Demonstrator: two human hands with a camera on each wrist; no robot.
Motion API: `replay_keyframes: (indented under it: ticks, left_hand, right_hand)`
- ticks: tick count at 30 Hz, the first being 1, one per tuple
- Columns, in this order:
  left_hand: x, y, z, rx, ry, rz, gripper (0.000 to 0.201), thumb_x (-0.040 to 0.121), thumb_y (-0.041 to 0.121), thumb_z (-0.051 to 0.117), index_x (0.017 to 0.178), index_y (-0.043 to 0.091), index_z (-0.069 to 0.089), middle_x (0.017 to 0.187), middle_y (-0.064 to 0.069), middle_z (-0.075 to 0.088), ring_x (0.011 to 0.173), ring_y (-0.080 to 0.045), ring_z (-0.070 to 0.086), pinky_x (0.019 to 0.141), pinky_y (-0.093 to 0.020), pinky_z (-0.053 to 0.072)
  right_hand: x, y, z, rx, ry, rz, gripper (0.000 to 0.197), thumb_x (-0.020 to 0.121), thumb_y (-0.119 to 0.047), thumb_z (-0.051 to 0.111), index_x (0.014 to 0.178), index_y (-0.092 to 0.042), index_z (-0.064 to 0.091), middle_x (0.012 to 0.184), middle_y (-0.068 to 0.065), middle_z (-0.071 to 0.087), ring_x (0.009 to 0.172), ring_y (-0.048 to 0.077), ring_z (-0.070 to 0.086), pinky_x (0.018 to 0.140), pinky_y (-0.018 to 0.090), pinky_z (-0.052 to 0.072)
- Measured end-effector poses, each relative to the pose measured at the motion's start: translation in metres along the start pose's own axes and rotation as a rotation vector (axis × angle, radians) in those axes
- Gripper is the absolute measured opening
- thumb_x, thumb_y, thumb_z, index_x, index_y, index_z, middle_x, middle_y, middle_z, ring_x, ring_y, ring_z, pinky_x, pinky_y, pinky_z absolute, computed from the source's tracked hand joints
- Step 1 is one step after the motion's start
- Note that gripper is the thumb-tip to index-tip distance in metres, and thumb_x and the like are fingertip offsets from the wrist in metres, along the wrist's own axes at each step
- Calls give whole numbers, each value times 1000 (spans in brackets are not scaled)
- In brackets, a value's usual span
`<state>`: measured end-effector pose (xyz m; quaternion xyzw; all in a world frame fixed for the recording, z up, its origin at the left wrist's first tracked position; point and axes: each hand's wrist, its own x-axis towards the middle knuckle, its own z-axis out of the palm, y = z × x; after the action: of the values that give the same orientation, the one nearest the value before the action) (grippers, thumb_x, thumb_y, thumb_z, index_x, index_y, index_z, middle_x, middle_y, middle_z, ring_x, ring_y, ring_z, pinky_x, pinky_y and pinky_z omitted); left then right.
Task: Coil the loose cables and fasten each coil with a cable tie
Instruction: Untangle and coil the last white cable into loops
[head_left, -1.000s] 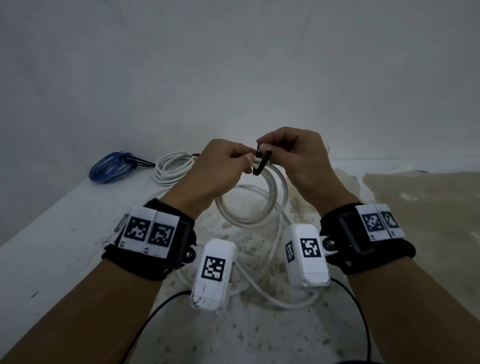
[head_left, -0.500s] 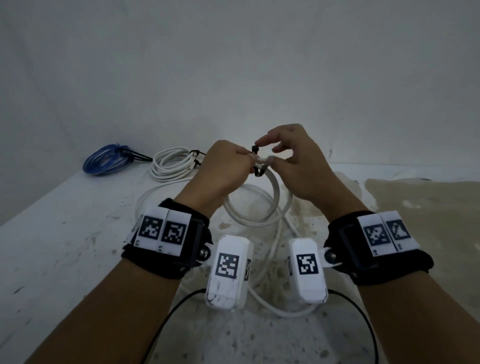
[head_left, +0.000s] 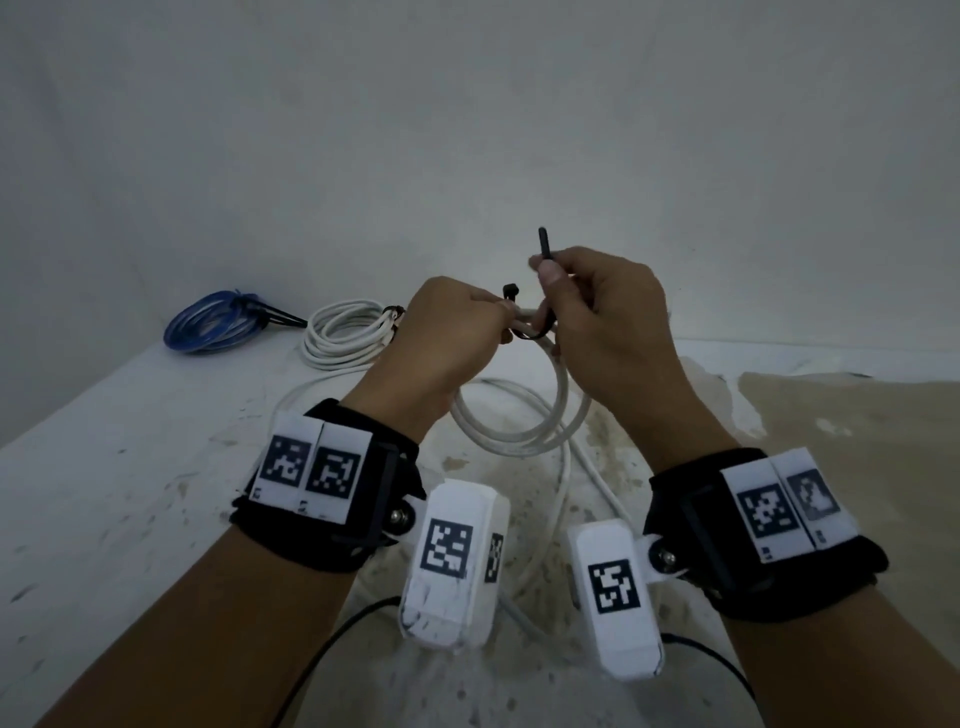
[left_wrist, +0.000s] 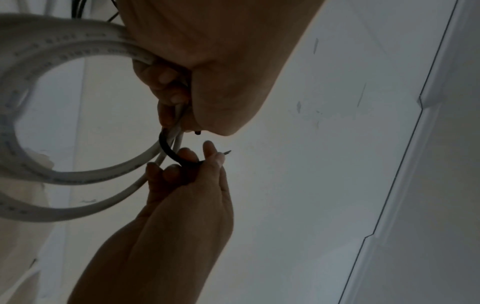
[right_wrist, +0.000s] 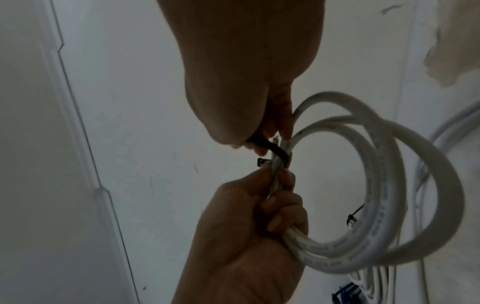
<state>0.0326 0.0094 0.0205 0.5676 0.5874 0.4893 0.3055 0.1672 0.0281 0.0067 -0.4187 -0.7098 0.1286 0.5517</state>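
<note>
Left hand (head_left: 447, 338) grips the white cable coil (head_left: 524, 421) (held above the desk (head_left: 104, 467)); right hand (head_left: 608, 317) pinches the black cable tie (head_left: 545, 291) looped under the strands.

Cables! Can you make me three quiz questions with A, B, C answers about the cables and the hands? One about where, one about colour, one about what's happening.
1. Where is the blue coil?
A. Far left of the table
B. In the left hand
C. On the floor

2. What colour is the cable tie in the right hand?
A. Red
B. Black
C. Yellow

3. Is the tie closed round the held white coil?
A. Closed
B. Not touching
C. Looped under, ends apart

Answers:
1. A: it lies beside the tied white coil.
2. B: dark strip.
3. C: both ends stick up separately.
</note>
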Motion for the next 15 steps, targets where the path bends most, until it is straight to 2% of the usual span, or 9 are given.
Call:
replay_keyframes:
  ticks: [3, 6, 8, 11, 13, 15]
  left_hand:
    - [0, 0, 2, 33, 22, 2, 20, 93, 16, 59, 88, 12, 78, 74, 1, 69, 67, -6, 59, 65, -25, 43]
    - [2, -2, -1, 35, 54, -13, 19, 92, 16, 61, 84, 11, 77, 76, -5, 70, 74, -16, 62, 62, -27, 41]
    - [4, -3, -4, 43, 65, -19, 18, 91, 15, 62, 82, 9, 77, 78, -9, 71, 65, -13, 60, 56, -25, 37]
    - [2, -4, -3, 68, 49, -16, 17, 89, 13, 62, 78, 13, 76, 74, -6, 70, 36, 0, 44, 48, -23, 33]
    - [1, -4, -2, 84, 39, -18, 18, 89, 12, 63, 76, 14, 75, 72, -3, 70, 33, 1, 43, 44, -18, 33]
    - [1, -4, -2, 104, 34, -21, 20, 89, 11, 63, 73, 16, 74, 74, -5, 71, 36, -1, 45, 43, -16, 34]
  right_hand:
    - [1, -3, 1, -210, 22, -48, 29, 101, -20, 47, 88, -8, 69, 69, 2, 69, 66, 21, 62, 69, 41, 50]
    - [3, -4, -4, -328, -28, -45, 26, 97, -11, 49, 84, -6, 71, 74, 2, 71, 73, 21, 65, 73, 37, 51]
    - [3, -6, -8, -317, -74, -46, 23, 94, -8, 55, 94, -9, 77, 82, 1, 75, 80, 18, 68, 77, 33, 52]
    - [1, -12, -9, -260, -121, -59, 21, 92, -11, 63, 107, -15, 78, 96, 2, 77, 89, 16, 70, 84, 29, 54]
    - [0, -13, -8, -262, -159, -60, 18, 91, -15, 66, 103, -17, 79, 93, 3, 77, 84, 17, 71, 80, 34, 56]
    - [0, -13, -8, -283, -184, -63, 15, 90, -17, 68, 98, -19, 80, 84, 4, 77, 76, 19, 70, 72, 37, 56]
